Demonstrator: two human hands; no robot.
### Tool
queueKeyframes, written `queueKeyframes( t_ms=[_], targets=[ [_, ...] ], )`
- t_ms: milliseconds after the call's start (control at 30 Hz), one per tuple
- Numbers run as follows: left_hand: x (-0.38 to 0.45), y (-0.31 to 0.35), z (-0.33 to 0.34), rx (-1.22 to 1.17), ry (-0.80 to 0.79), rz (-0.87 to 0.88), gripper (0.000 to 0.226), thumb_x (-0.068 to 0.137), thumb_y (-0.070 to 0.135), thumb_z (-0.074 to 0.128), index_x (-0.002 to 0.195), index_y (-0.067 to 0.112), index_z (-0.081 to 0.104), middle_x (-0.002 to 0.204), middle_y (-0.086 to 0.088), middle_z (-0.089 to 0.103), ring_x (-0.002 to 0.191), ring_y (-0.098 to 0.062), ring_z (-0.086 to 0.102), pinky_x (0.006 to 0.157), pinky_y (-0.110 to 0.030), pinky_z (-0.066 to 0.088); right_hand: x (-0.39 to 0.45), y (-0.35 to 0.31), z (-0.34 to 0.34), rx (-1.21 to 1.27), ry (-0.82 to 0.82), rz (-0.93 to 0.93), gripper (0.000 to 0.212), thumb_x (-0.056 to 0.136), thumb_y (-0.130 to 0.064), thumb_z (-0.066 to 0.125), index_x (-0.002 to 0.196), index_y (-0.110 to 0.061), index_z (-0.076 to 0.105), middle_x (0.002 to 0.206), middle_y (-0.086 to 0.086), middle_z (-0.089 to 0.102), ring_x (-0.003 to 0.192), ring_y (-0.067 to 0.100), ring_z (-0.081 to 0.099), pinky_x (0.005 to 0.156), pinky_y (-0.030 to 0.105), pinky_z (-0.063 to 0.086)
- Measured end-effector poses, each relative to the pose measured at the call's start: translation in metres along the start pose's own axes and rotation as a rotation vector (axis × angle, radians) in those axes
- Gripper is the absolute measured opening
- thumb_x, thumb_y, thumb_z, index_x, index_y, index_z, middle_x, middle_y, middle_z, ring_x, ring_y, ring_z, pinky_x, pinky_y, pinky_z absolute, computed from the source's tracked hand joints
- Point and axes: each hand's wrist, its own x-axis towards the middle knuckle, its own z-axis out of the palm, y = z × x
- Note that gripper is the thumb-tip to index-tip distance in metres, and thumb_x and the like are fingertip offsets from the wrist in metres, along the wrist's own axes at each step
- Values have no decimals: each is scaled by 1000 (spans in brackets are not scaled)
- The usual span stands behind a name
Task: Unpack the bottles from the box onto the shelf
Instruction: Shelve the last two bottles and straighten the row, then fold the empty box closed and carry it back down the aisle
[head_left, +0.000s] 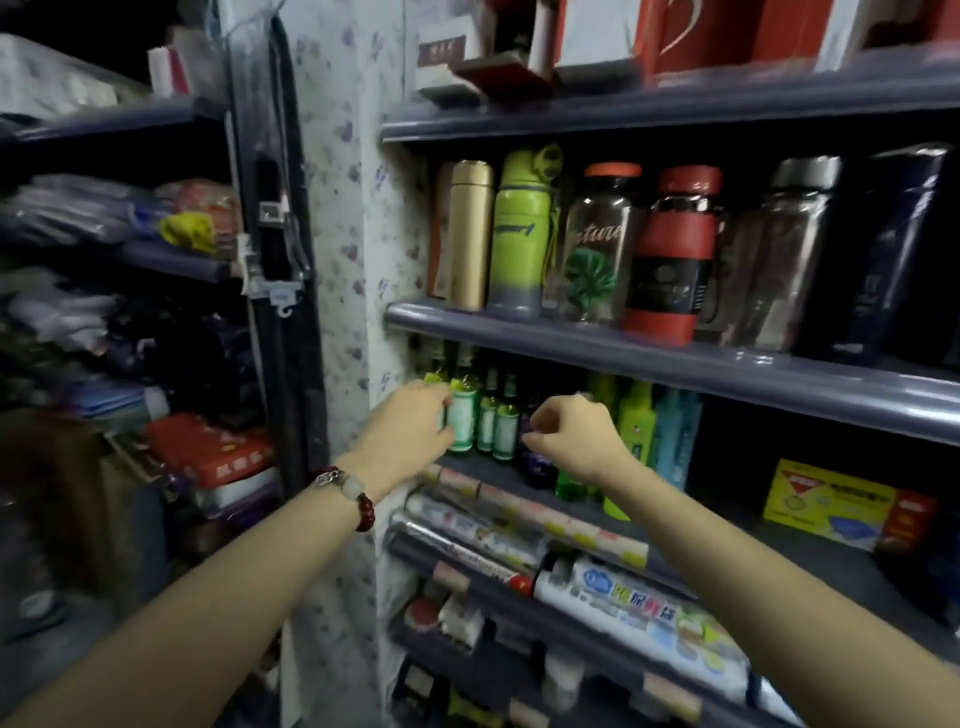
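Note:
Several small green glass bottles with pale labels (492, 415) stand in a row at the left end of the middle grey shelf (675, 364). My left hand (410, 431), a red bead bracelet on its wrist, wraps around the leftmost green bottle (461, 415) on that shelf. My right hand (571, 434) hovers just right of the row with its fingers curled, in front of a dark purple bottle (537, 462); whether it grips that bottle cannot be told. The box is not in view.
Large drinking bottles (597, 239) fill the shelf above. Tall green and blue bottles (641, 421) and a yellow carton (831, 504) share the middle shelf. Wrapped rolls (519, 519) lie on the ledge below. A second rack with folded goods (104, 260) stands left.

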Motion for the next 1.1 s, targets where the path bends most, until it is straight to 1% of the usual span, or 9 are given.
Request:
queueKeyframes(
  t_ms=[133, 267, 367, 500, 600, 800, 933, 1000, 1100],
  targets=[
    [-50, -50, 10, 56, -96, -145, 32, 88, 23, 58, 118, 11, 58, 110, -14, 61, 104, -32, 59, 80, -33, 47, -5, -15, 58, 6, -127, -21, 31, 84, -27, 66, 106, -6, 68, 105, 13, 70, 100, 28, 64, 78, 30, 48],
    [-92, -95, 15, 107, -168, -283, 30, 88, 21, 58, 114, 6, 57, 109, -14, 59, 100, -33, 58, 78, -34, 47, -4, -31, 115, 17, -272, -74, 23, 82, -23, 65, 99, -8, 69, 98, 13, 71, 97, 30, 65, 77, 35, 52],
    [-114, -119, 17, 120, -168, -404, 24, 89, 23, 56, 104, 5, 57, 103, -14, 61, 92, -34, 60, 71, -38, 50, 3, -44, 149, 15, -365, -159, 18, 82, -22, 67, 98, -13, 68, 92, 9, 66, 100, 31, 64, 71, 28, 42],
    [-137, -135, 19, 181, -149, -566, 24, 90, 20, 54, 104, 1, 58, 105, -16, 61, 96, -34, 58, 70, -33, 43, 14, -62, 192, 39, -458, -265, 26, 81, -22, 67, 99, -3, 71, 102, 17, 71, 101, 33, 64, 82, 33, 50],
    [-154, -141, 19, 211, -122, -680, 17, 87, 18, 55, 97, 4, 56, 101, -17, 61, 95, -36, 58, 70, -34, 42, 13, -76, 220, 51, -556, -350, 27, 82, -25, 66, 96, -2, 71, 97, 18, 71, 97, 33, 65, 77, 32, 48],
    [-201, -144, 15, 255, -102, -893, 29, 87, 20, 58, 111, 6, 58, 110, -19, 64, 101, -38, 60, 79, -40, 52, -17, -100, 270, 108, -725, -443, 23, 79, -21, 69, 95, -5, 72, 97, 13, 71, 95, 27, 65, 74, 29, 48],
    [-242, -157, 18, 251, -102, -995, 33, 87, 22, 56, 114, 4, 58, 112, -20, 64, 105, -39, 60, 84, -41, 50, -51, -114, 314, 87, -817, -486, 20, 77, -14, 65, 84, 4, 71, 84, 22, 71, 82, 31, 67, 70, 39, 55],
    [-262, -165, 19, 248, -113, -1041, 36, 88, 24, 57, 118, 4, 57, 116, -20, 63, 107, -38, 59, 86, -40, 50, -70, -121, 337, 67, -873, -507, 20, 77, -12, 64, 80, 6, 69, 81, 23, 70, 78, 33, 67, 58, 34, 49],
    [-291, -184, 22, 250, -131, -1070, 36, 90, 22, 57, 123, 8, 56, 119, -17, 62, 109, -35, 59, 85, -36, 47, -96, -133, 373, 60, -922, -515, 18, 78, -16, 64, 74, 1, 67, 73, 15, 67, 74, 30, 65, 57, 31, 44]
  ],
)
